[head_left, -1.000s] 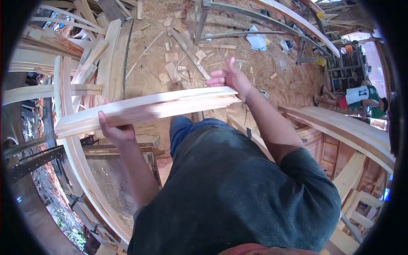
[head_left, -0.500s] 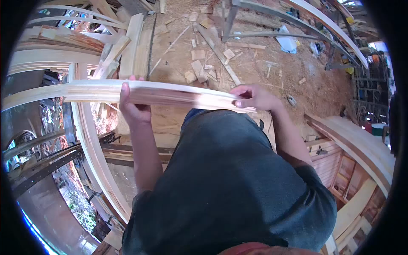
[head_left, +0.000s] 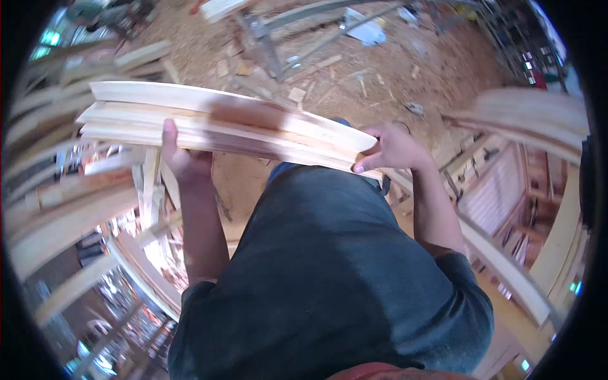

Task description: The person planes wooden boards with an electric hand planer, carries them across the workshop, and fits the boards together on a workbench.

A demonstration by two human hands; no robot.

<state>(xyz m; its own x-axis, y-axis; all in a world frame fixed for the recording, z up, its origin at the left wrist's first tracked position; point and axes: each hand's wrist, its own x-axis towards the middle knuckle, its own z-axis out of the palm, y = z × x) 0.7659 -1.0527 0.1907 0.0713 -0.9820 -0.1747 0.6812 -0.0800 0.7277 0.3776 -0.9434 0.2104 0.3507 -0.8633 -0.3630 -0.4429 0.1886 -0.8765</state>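
Note:
A pale wooden moulding [head_left: 253,130] with a stepped, grooved profile spans the front of my body, held level by both hands. My left hand [head_left: 185,158] grips it from below near the left part, thumb up on the near face and the other fingers hidden behind. Around the right end closes my right hand [head_left: 394,149], thumb on the near face and fingers over the top edge. A shadow falls across the middle of the wood. The left end sticks out well past my left hand.
Stacked boards [head_left: 57,215] lie along the left, blurred. Wood offcuts [head_left: 296,95] and a white plastic bag [head_left: 364,28] lie on the dusty floor [head_left: 335,50]. A metal frame [head_left: 266,44] stands ahead. More timber [head_left: 532,123] and a wooden panel [head_left: 497,183] are at the right.
The view has swung round to the right. The moulding has rolled to show its grooved face and its free left end, and both hands still hold it.

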